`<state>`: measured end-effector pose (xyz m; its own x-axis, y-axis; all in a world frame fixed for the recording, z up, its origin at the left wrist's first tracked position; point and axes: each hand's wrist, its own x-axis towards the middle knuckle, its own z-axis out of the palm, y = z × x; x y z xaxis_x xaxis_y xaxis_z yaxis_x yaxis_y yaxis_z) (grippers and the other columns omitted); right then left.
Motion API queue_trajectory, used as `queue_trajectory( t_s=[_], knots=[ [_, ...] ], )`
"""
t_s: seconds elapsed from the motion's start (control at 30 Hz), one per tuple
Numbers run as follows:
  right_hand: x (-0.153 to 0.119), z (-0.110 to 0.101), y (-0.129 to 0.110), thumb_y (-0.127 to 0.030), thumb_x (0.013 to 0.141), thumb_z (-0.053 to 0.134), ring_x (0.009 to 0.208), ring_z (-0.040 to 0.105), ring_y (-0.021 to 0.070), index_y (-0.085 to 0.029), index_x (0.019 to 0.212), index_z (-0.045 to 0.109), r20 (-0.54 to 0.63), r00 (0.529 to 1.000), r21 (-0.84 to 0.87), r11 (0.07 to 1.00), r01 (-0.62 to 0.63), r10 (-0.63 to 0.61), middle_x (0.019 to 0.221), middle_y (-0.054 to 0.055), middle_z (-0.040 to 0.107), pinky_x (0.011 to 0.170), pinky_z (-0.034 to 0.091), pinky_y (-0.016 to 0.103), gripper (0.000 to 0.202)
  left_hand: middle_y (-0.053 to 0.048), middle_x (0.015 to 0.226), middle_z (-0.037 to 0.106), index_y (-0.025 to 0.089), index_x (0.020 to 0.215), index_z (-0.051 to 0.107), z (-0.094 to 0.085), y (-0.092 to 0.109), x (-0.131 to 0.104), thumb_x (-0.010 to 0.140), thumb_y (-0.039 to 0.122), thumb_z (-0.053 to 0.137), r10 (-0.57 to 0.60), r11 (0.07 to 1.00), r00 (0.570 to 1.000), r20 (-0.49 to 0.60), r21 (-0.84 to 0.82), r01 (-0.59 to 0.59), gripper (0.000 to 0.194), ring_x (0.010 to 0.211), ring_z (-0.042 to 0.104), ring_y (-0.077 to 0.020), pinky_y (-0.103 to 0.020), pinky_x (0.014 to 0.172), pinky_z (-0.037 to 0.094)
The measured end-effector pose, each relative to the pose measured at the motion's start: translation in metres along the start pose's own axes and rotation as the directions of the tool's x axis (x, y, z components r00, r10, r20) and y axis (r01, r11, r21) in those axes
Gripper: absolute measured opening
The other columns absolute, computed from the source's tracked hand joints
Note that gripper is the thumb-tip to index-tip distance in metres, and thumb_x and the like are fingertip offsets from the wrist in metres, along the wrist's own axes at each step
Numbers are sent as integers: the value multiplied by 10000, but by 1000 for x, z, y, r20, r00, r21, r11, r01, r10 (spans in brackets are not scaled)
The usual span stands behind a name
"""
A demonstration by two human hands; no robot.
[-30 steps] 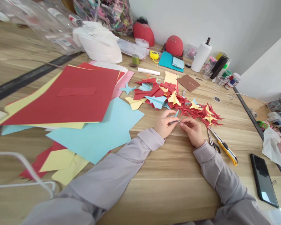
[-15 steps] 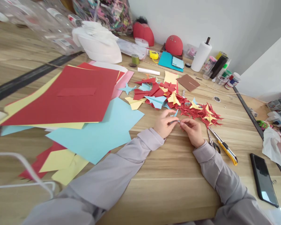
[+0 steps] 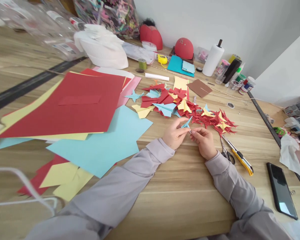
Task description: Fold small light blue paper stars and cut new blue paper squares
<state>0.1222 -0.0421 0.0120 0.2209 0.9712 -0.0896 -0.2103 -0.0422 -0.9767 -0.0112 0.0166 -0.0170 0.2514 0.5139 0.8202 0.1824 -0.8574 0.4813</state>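
Observation:
Between my two hands is a small folded piece of blue paper (image 3: 187, 123), with pointed tips sticking up. My left hand (image 3: 174, 135) pinches it between thumb and fingers. The fingertips of my right hand (image 3: 203, 140) are pressed together at its lower right edge, mostly covering that part. Just beyond my hands lies a heap of folded red paper pieces (image 3: 162, 96), mixed with yellow and blue ones. A blue paper plane (image 3: 165, 108) and a yellow folded star (image 3: 222, 126) rest on it.
Large red paper sheets (image 3: 90, 116) and a blue sheet (image 3: 97, 150) lie left. Scissors (image 3: 227, 153), a yellow utility knife (image 3: 241, 160) and a phone (image 3: 281, 190) are at right. Bottles (image 3: 213, 60), a tape measure (image 3: 162, 59) and a tissue pack (image 3: 102, 50) stand behind.
The blue paper has turned slightly in my left hand and shows more of its folded points. My right fingertips have shifted a little at its edge. The view has moved slightly.

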Motion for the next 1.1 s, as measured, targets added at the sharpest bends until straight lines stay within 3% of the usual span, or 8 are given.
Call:
queue_trajectory(
  t_s=[0.4, 0.73, 1.1],
  knots=[
    [3, -2, 0, -279, 562, 769, 501, 531, 98, -168, 625, 650, 16, 999, 85, 995, -53, 51, 529, -13, 624, 508, 395, 232, 174, -107, 1110, 568, 181, 828, 677, -2, 2, 0, 838, 151, 523, 41, 999, 999, 14, 32, -42, 157, 933, 585, -171, -272, 651, 527],
    [3, -1, 0, -268, 517, 806, 524, 547, 92, -190, 744, 615, 12, 998, 153, 986, -70, 69, 600, -40, 624, 513, 407, 224, 307, -107, 1119, 562, 182, 820, 674, -2, 2, -1, 828, 135, 535, 48, 999, 999, -1, 22, -48, 146, 873, 590, -144, -263, 654, 535],
    [2, -1, -2, -270, 545, 791, 571, 565, 102, -180, 712, 655, 61, 996, 148, 986, -74, 66, 618, -24, 633, 545, 421, 233, 234, -110, 1123, 569, 181, 816, 681, 0, 0, -4, 829, 160, 545, 24, 999, 999, -31, 24, -23, 138, 836, 597, -136, -268, 667, 539]
  ],
)
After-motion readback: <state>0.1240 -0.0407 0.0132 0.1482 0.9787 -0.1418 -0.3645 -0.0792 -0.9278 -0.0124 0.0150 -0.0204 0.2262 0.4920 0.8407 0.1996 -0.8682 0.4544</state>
